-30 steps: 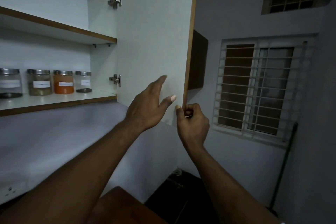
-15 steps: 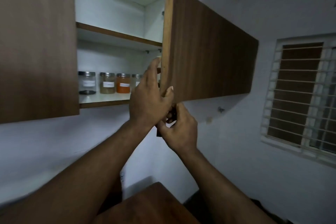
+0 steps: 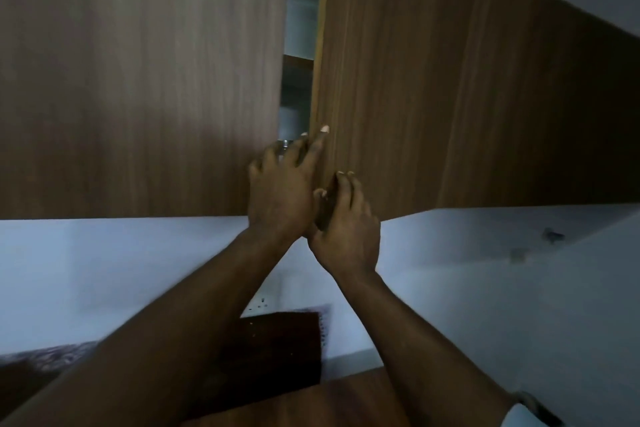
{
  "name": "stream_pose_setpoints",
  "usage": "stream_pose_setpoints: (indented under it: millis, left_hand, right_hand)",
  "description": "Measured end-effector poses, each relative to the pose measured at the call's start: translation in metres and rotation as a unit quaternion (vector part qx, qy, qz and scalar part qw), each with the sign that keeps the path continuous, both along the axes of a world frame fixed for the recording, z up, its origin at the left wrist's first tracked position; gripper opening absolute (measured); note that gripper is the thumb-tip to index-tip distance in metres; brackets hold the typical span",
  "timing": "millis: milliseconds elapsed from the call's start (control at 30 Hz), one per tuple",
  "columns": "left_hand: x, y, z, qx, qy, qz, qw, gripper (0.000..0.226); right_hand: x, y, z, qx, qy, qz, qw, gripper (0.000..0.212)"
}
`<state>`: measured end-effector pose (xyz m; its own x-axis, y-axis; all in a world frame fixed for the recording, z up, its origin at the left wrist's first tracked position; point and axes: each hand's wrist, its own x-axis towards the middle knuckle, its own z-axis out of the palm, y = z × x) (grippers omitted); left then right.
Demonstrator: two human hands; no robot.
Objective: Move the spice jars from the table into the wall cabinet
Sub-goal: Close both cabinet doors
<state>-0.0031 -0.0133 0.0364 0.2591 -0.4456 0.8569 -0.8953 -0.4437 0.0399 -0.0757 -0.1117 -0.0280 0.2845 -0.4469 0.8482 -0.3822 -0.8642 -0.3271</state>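
Both hands (image 3: 311, 211) press the brown, nearly-shut cabinet door (image 3: 381, 80)

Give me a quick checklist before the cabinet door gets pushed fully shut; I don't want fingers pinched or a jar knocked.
1. Door nearly closed, narrow gap left: ok.
2. Left hand clear of the gap: not ok, its fingers lie across the door's edge.
3. Right hand at the door's lower corner: ok.
4. Jar set back from the door's path: cannot tell, only a lid glimpsed behind the left hand.
5. Neighbouring door shut: ok.
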Motion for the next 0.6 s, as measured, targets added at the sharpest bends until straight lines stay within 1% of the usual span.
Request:
stream_pose_setpoints:
  millis: [67,133,200,267,367,467,600]
  left_hand:
    - [0.018,0.0,-0.002,0.052,-0.026,0.049,0.997,0.091]
    - [0.036,-0.004,-0.006,0.091,-0.032,0.072,0.993,0.088]
    - [0.054,-0.009,-0.01,0.112,-0.017,0.086,0.99,0.083]
    - [0.072,-0.014,-0.017,0.13,-0.009,0.113,0.985,0.083]
    - [0.094,-0.022,-0.031,0.137,-0.042,0.148,0.979,0.082]
    - [0.106,-0.031,-0.042,0.133,-0.069,0.171,0.974,0.086]
    - [0.115,-0.04,-0.05,0.109,-0.091,0.181,0.973,0.091]
  right_hand:
    - [0.019,-0.005,0.0,-0.006,0.031,-0.009,0.999,0.096]
    - [0.035,-0.011,0.002,-0.021,0.063,-0.019,0.998,0.1]
    - [0.051,-0.02,0.005,-0.029,0.091,-0.008,0.995,0.098]
    - [0.064,-0.03,0.009,-0.032,0.124,0.009,0.992,0.095]
    - [0.08,-0.044,0.011,-0.047,0.152,0.013,0.987,0.089]
    - [0.091,-0.052,0.001,-0.073,0.133,-0.013,0.988,0.087]
    - [0.102,-0.061,-0.014,-0.094,0.088,-0.004,0.992,0.086]
